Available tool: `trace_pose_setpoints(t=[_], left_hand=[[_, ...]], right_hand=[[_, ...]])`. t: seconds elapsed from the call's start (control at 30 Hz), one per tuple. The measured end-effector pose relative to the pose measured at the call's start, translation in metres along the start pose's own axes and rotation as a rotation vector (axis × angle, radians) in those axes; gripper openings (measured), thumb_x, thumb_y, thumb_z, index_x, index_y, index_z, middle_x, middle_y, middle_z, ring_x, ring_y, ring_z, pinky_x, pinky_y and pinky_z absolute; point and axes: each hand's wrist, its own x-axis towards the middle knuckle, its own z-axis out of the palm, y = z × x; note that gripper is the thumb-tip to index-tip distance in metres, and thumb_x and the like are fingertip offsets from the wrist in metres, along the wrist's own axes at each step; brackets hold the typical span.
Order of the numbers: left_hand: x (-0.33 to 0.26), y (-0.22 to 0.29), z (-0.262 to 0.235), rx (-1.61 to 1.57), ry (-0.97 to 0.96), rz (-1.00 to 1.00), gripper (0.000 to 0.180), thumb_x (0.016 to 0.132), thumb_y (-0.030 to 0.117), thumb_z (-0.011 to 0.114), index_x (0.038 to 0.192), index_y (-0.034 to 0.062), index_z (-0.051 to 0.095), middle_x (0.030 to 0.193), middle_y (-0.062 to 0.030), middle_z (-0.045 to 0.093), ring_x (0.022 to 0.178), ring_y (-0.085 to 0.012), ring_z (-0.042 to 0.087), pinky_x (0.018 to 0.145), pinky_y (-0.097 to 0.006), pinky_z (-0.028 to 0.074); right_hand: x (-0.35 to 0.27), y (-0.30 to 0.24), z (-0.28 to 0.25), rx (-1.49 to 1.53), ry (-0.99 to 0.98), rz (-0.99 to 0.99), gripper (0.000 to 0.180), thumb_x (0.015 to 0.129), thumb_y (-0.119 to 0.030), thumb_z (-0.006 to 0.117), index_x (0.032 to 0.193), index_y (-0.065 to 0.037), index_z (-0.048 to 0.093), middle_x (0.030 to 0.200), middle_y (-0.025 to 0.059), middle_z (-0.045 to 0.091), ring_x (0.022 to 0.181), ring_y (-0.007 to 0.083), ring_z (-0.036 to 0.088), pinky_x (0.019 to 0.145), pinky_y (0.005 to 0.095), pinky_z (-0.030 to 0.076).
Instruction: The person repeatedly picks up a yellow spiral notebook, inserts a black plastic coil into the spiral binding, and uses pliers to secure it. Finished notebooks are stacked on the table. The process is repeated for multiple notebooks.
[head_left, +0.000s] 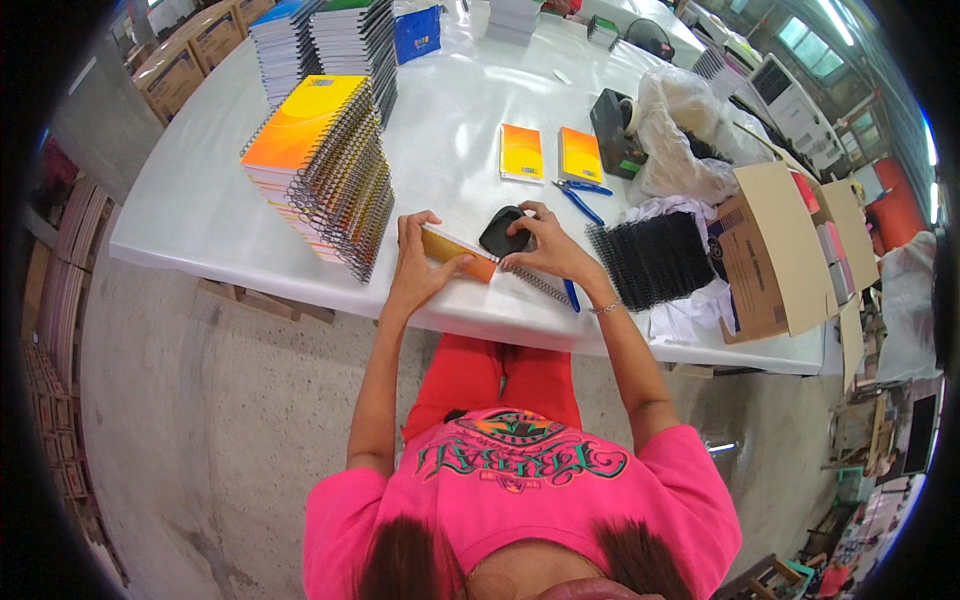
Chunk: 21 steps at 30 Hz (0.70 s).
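Observation:
My left hand grips a small yellow-orange notebook, tilted up on its edge near the table's front. At the notebook's right end, my right hand pinches a dark spiral wire coil, which trails away to the lower right. Whether the wire passes through the notebook's holes is too small to tell. A black rounded, shallow object lies by the right fingers. Blue-handled pliers rest beyond the right hand, below two small yellow-orange notebooks. Beside the coil lies another blue handle.
A tall stack of spiral-bound orange notebooks stands left, with more stacks behind. To the right lie a pile of black coils, an open cardboard box, a plastic bag and a black tape dispenser on the white table.

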Motion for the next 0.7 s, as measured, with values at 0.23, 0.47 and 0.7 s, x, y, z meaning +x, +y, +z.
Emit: trace_pose_setpoints(t=[0.23,0.47,0.7], left_hand=[[-0.004,-0.003,0.005,0.031,-0.008,-0.018,0.077,0.064,0.029,0.090,0.119,0.0072,0.041,0.112,-0.0113,0.040,0.110,-0.0295,0.045,0.098,-0.040,0.040],[-0.004,0.000,0.004,-0.011,-0.034,0.018,0.076,0.063,0.029,0.090,0.117,0.0070,0.041,0.110,-0.0102,0.041,0.111,-0.0285,0.045,0.097,-0.039,0.041],[-0.004,0.000,0.002,-0.017,-0.053,-0.024,0.077,0.062,0.029,0.091,0.117,0.0071,0.041,0.113,-0.0106,0.042,0.111,-0.0284,0.046,0.097,-0.039,0.042]], right_hand=[[-0.019,-0.011,-0.004,0.924,-0.055,0.149,0.026,0.094,-0.027,0.062,0.100,-0.002,0.064,0.128,0.0203,0.055,0.120,0.0269,0.053,0.099,0.0381,0.047],[-0.041,-0.006,-0.027,1.008,-0.217,0.126,0.039,0.087,-0.041,0.069,0.092,-0.002,0.064,0.129,0.0174,0.057,0.117,0.0242,0.057,0.103,0.0352,0.044],[-0.027,-0.041,-0.034,0.467,-0.202,0.287,0.029,0.091,-0.029,0.069,0.095,-0.001,0.067,0.092,0.0022,0.063,0.085,0.0090,0.055,0.081,0.0241,0.044]])
